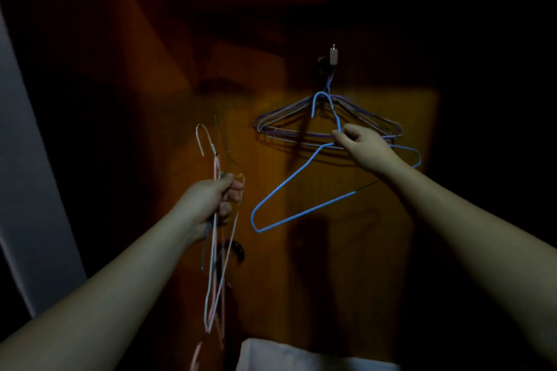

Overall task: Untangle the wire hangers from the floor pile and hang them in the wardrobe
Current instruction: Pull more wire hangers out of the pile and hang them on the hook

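A blue hanger (301, 190) hangs tilted from the right hand (358, 141), whose fingers pinch its neck just below the hook, near the hangers on the wardrobe hook (333, 56). The left hand (214, 199) grips a bunch of pale hangers (215, 265) dangling down.

Both forearms bare, entering from the lower corners and reaching up toward frame centre. Left hand (215, 200) at centre left, fingers curled in a closed grip, thumb on top, knuckles turned right; forearm runs diagonally down to the lower left corner. Right hand (360, 141) higher, right of centre, wrist bent slightly, thumb and forefinger pinched together at the upper left of the hand, other fingers curled under; its forearm stretches down to the lower right edge.
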